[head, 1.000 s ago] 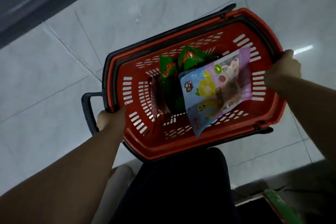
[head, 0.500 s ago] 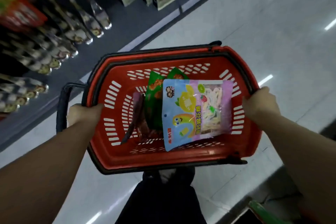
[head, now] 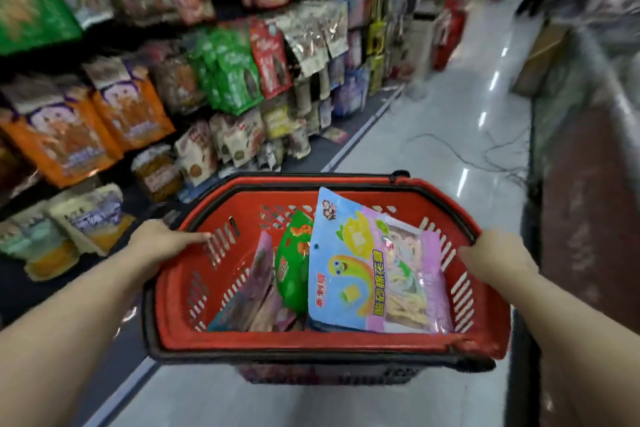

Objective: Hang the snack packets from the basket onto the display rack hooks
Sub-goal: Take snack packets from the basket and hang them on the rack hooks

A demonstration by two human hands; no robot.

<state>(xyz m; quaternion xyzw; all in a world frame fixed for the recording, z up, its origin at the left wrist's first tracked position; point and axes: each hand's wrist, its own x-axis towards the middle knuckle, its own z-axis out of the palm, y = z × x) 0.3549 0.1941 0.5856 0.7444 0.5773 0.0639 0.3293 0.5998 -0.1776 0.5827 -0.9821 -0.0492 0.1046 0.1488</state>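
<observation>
I hold a red plastic basket (head: 349,343) with a black rim in front of me, off the floor. My left hand (head: 162,243) grips its left rim, thumb over the inside wall. My right hand (head: 498,258) grips the right rim. Inside lie a large blue and purple snack packet (head: 367,270) on top, a green packet (head: 294,270) beside it, and a dark purple packet (head: 252,291) leaning at the left. The display rack (head: 207,62) stands to my left, hung with many snack bags.
Orange bags (head: 86,125) and pale bags (head: 86,215) fill the rack's lower left rows. The shiny tiled aisle (head: 433,142) runs ahead, with a thin cable lying on it. A dark red counter or shelf (head: 588,184) borders the aisle on the right.
The view has risen from the floor to the aisle and rack. The basket came up with it, still held by both hands at its sides. The packets slid slightly.
</observation>
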